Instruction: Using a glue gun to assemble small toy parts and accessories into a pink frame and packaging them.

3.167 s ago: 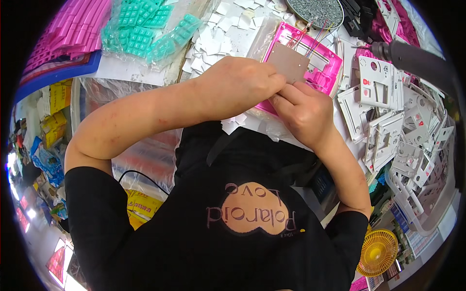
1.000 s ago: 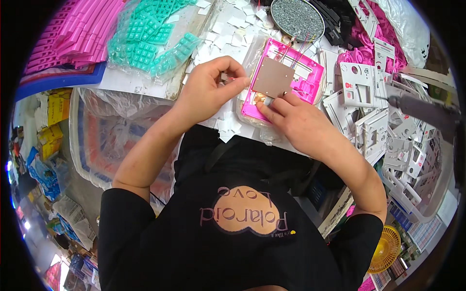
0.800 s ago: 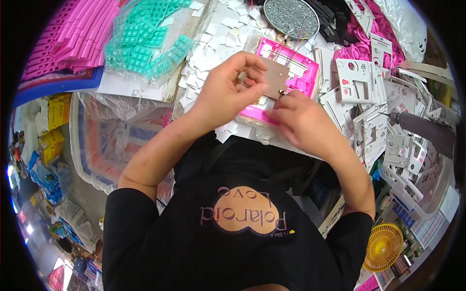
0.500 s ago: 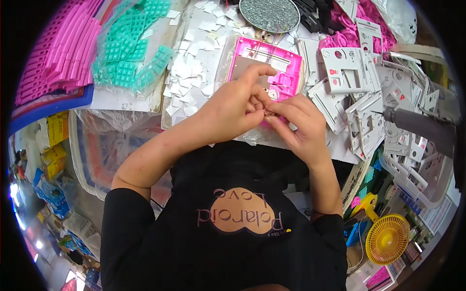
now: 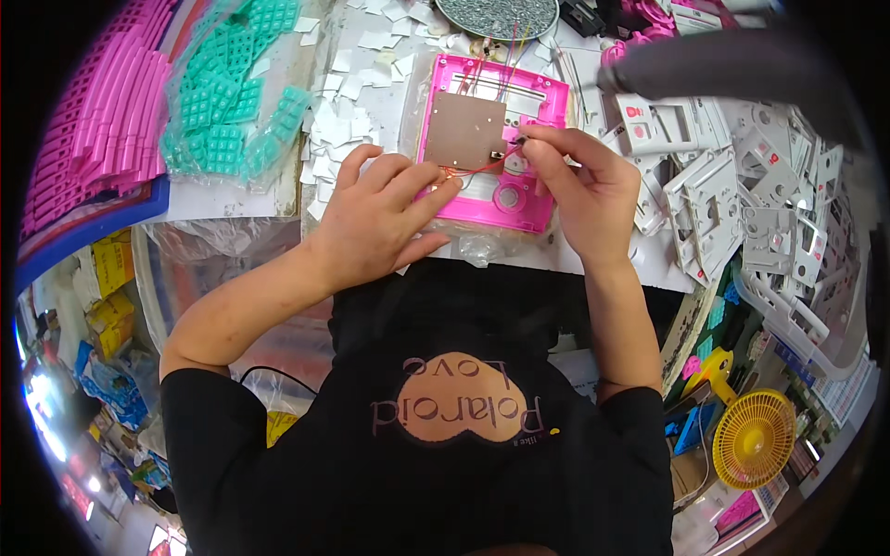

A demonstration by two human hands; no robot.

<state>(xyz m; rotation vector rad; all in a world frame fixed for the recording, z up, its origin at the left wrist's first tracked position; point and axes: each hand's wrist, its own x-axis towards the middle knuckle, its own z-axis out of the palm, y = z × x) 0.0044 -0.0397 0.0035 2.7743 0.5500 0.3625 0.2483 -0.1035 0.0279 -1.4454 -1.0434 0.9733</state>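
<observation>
While the right hand [image 5: 593, 181] pinches a small dark part [image 5: 520, 142] between thumb and index finger, the left hand [image 5: 380, 218] lies with its fingers spread and slightly bent at the lower left of an open, rectangular bright-pink plastic casing [image 5: 538, 199]. Whether the left fingertips grip anything cannot be told. The casing rests on clear plastic film [image 5: 480, 250] on the white counter [image 5: 232, 199], in front of the person. A flat, square brown board [image 5: 464, 130] sits in its left portion. Thin red wire [image 5: 477, 170] runs across the board's lower edge, from beside the left fingertips toward the pinched part, which is too small to identify.

Beyond the casing stands a round tray of small grey metal pieces [image 5: 501, 17]. Scattered small white squares [image 5: 343, 125] lie to the left, then teal rubbery keypads in clear plastic [image 5: 218, 102]. Flat white plastic panels with cut-outs [image 5: 705, 185] are heaped to the right.
</observation>
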